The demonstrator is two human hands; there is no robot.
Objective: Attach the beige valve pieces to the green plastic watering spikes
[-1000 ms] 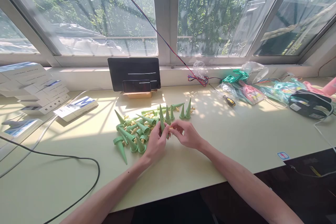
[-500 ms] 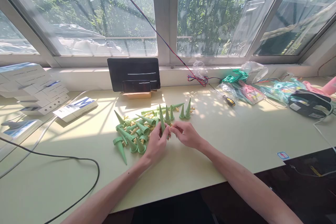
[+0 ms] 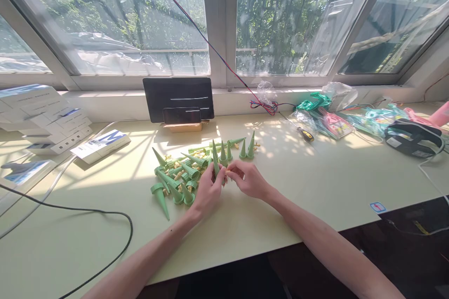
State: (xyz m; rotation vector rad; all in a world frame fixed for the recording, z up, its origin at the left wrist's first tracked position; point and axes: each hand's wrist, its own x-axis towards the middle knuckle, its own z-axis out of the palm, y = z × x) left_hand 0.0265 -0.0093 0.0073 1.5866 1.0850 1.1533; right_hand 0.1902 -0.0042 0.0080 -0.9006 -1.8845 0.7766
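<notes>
My left hand (image 3: pixel 207 192) is closed around a green plastic plant watering spike (image 3: pixel 215 155), its tip pointing up. Against the base of that spike, my right hand (image 3: pixel 250 180) is closed in a pinch on a small yellowish valve (image 3: pixel 227 174), mostly hidden by the fingers. To the left lies a pile of similar green spikes (image 3: pixel 191 172), several with yellowish valves at their wide ends. Beyond my hands, a few spikes (image 3: pixel 250 147) stand upright on the pale table (image 3: pixel 301 196). One spike (image 3: pixel 161 201) lies at the pile's near left edge.
A tablet (image 3: pixel 178 98) with a phone before it leans on a stand at the back. White boxes (image 3: pixel 45 117) are stacked at left, near a black cable (image 3: pixel 115 213). A screwdriver (image 3: pixel 306 135), bagged items (image 3: pixel 333 124) and a black device (image 3: pixel 414 139) lie at right.
Both hands stay together at the held spike, with only slight finger movement. The pile and the standing spikes look the same.
</notes>
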